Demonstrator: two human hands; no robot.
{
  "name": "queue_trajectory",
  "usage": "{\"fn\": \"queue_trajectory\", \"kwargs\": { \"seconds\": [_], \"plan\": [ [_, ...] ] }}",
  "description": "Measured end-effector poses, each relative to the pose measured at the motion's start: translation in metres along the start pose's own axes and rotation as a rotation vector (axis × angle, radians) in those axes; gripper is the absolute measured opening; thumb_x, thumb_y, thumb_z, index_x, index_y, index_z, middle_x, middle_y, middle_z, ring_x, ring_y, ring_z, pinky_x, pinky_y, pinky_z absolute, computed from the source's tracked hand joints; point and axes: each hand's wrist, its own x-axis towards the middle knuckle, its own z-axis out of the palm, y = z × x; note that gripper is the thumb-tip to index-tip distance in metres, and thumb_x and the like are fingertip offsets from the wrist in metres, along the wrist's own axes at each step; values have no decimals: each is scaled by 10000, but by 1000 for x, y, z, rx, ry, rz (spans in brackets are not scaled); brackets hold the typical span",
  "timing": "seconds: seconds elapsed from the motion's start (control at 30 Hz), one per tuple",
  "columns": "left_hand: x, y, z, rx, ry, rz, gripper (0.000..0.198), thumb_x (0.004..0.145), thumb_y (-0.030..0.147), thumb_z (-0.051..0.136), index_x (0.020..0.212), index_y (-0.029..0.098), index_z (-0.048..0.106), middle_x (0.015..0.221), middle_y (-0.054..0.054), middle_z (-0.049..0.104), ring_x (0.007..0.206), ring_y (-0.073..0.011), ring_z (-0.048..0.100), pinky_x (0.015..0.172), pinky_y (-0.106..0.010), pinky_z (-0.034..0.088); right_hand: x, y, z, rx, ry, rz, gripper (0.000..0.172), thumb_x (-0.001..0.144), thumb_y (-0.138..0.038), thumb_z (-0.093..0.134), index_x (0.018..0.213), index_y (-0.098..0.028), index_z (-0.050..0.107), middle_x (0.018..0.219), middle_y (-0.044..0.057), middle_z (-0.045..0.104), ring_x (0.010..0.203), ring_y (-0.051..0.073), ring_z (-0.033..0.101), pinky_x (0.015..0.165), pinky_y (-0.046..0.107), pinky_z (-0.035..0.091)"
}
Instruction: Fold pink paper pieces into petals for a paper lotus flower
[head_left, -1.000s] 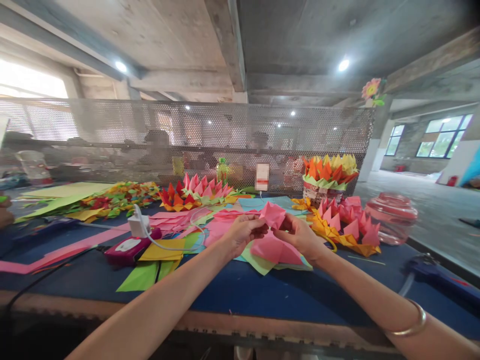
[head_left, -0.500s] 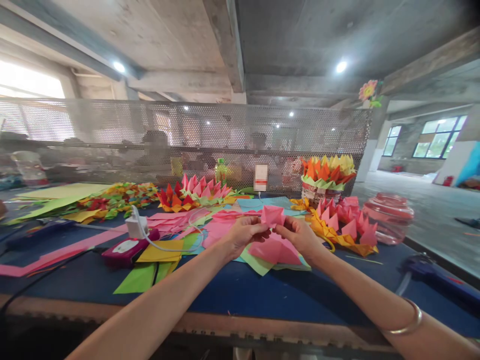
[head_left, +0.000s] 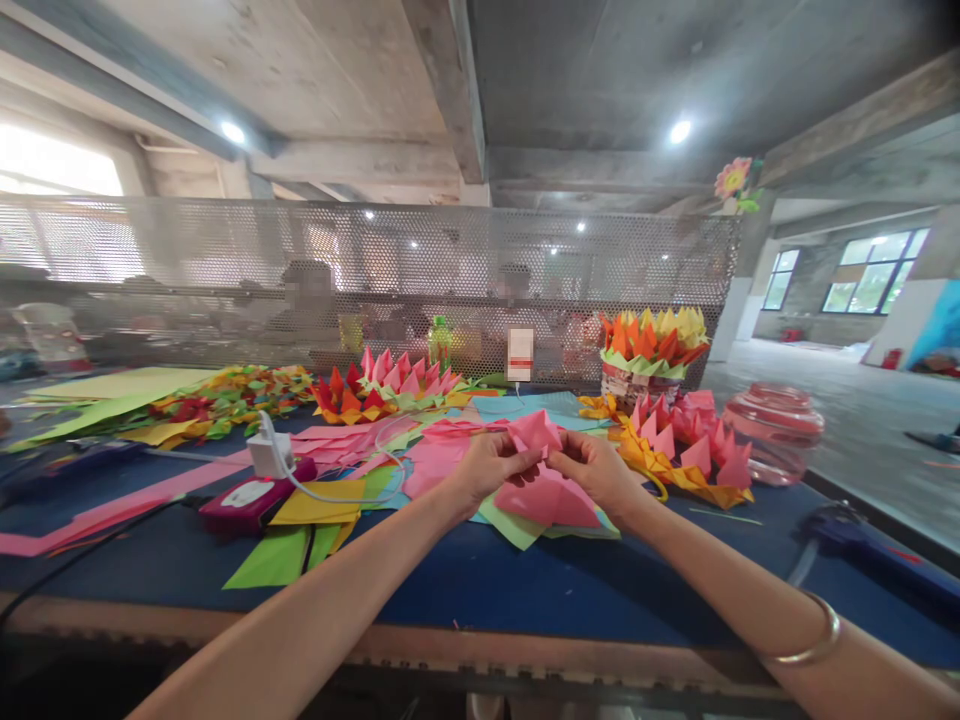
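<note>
Between my two hands a small piece of folded pink paper (head_left: 535,432) is held up, its top coming to a point. My left hand (head_left: 491,465) pinches its left side and lower edge. On the other side, the thumb and fingers of my right hand (head_left: 592,470) grip its lower right part. Just beneath lie pink paper sheets (head_left: 551,500) on a pale green sheet (head_left: 517,525). More pink sheets (head_left: 435,460) spread to the left of my left hand. Right of my right hand sits a pink and orange folded-paper ring (head_left: 690,450).
A purple power socket (head_left: 251,505) with a white charger (head_left: 270,450) stands left. Blue glue guns (head_left: 862,560) flank the blue tabletop (head_left: 465,590). Behind are a paper-petal basket (head_left: 649,365), a clear pink jar (head_left: 776,425), loose petals (head_left: 232,395) and a perforated metal screen (head_left: 450,260).
The pink paper has turned in my fingers: its flat top edge now shows as a point, tilted slightly left. Both hands stay nearly in place.
</note>
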Motion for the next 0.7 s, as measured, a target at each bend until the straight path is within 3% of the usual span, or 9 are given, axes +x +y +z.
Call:
{"fn": "queue_trajectory", "kwargs": {
  "seconds": [0.2, 0.53, 0.7],
  "plan": [
    [-2, 4, -2, -26, -14, -22, 386, 599, 470, 712, 600, 107, 582, 547, -35, 585, 500, -95, 514, 499, -212, 389, 0, 2, 0, 30, -18, -22, 262, 772, -386, 572, 883, -155, 630, 796, 20, 653, 711, 145, 565, 663, 254, 432],
    [-3, 6, -3, -68, -10, -68, 401, 573, 476, 726, 616, 92, 621, 571, -65, 617, 500, -107, 539, 494, -215, 399, 1, 0, -2, -41, 42, -48, 279, 748, -430, 589, 731, -153, 621, 667, 2, 610, 636, 131, 531, 607, 245, 421],
    [-3, 6, -2, -57, -30, -46, 403, 589, 484, 713, 588, 91, 622, 562, -69, 617, 502, -107, 538, 497, -214, 395, 1, 3, -2, -17, 52, -46, 270, 763, -425, 574, 763, -158, 620, 715, 9, 626, 673, 142, 552, 625, 251, 422]
  ]
}}
